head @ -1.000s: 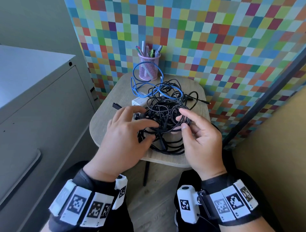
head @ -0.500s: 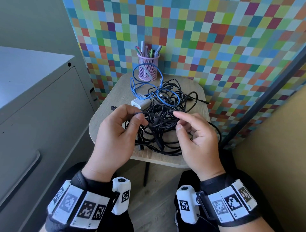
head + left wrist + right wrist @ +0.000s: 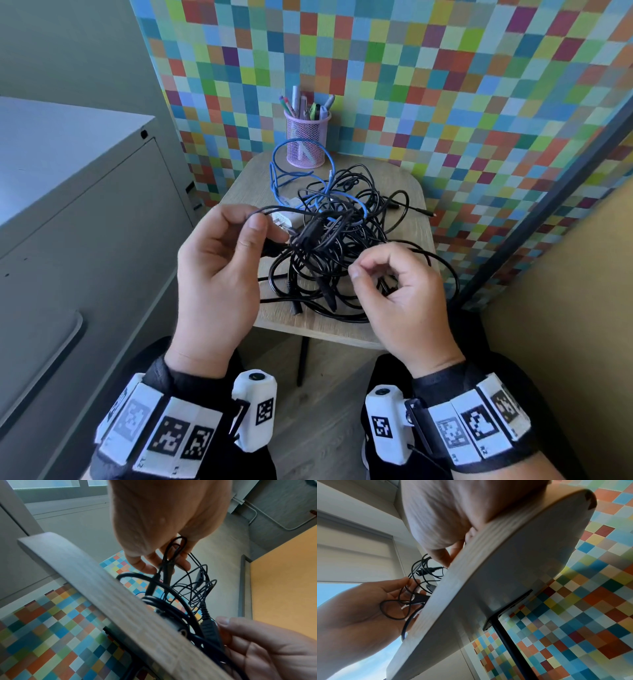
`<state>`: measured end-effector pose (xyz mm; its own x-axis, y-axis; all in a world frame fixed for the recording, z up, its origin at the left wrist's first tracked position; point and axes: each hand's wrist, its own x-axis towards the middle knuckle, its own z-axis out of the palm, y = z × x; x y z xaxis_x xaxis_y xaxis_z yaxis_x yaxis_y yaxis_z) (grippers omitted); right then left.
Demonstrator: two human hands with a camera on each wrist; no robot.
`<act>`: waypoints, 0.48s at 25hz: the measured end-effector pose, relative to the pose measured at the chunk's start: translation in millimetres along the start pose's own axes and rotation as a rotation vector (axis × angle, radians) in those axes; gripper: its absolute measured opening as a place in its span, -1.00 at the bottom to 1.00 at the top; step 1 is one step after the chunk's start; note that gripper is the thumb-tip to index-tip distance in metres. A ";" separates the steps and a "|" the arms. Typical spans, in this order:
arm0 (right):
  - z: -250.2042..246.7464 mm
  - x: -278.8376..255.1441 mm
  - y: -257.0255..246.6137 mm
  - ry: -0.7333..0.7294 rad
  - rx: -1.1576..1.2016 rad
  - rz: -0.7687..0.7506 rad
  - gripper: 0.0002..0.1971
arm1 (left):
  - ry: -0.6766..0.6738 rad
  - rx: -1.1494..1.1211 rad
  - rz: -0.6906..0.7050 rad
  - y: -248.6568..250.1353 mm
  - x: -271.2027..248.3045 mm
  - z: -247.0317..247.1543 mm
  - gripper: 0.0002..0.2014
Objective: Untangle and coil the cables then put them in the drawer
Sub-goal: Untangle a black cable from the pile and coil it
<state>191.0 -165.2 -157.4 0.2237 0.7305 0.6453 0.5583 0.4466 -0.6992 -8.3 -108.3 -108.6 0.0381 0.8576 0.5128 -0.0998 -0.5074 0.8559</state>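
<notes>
A tangle of black cables [image 3: 337, 246] lies on a small wooden table [image 3: 239, 192], mixed with a blue cable [image 3: 274, 178] and a white charger [image 3: 284, 217]. My left hand [image 3: 222, 260] is raised at the tangle's left side and pinches a thin black cable [image 3: 274, 209] between thumb and fingers. The left wrist view shows a loop of that cable [image 3: 177, 546] between its fingertips. My right hand [image 3: 397, 291] hovers over the tangle's near right side, fingers curled in, pinching a black strand. Its thumb [image 3: 222, 621] lies by a ribbed black plug [image 3: 208, 627].
A pink mesh pen cup [image 3: 306, 140] stands at the table's far edge against the chequered wall. A grey drawer cabinet [image 3: 85, 222] fills the left, with a handle [image 3: 51, 359] low on its front. A dark post [image 3: 548, 192] slants on the right.
My left hand has lifted off the tangle, drawing a thin black cable up and to the left. My right hand's fingers have curled in over the near right strands.
</notes>
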 end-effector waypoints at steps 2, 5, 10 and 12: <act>1.3 0.7 0.7 -0.039 -0.015 -0.044 -0.91 | 0.015 -0.026 0.014 1.1 1.1 0.6 -0.85; 2.7 0.8 2.8 -0.056 -0.012 -0.061 -0.88 | -0.027 -0.066 -0.010 1.3 -1.0 6.3 -0.84; 5.0 -0.9 1.1 -0.024 0.023 0.000 -0.75 | -0.111 -0.133 -0.116 -3.7 -5.5 17.2 -0.84; 3.7 -0.5 -1.7 -0.029 0.046 0.039 -0.77 | -0.148 -0.128 -0.173 -6.3 -5.7 18.9 -0.81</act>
<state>187.0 -164.5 -157.7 0.2206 0.7621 0.6087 0.5121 0.4407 -0.7373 10.9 -111.5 -115.7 0.2094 0.9045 0.3716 -0.2037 -0.3313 0.9213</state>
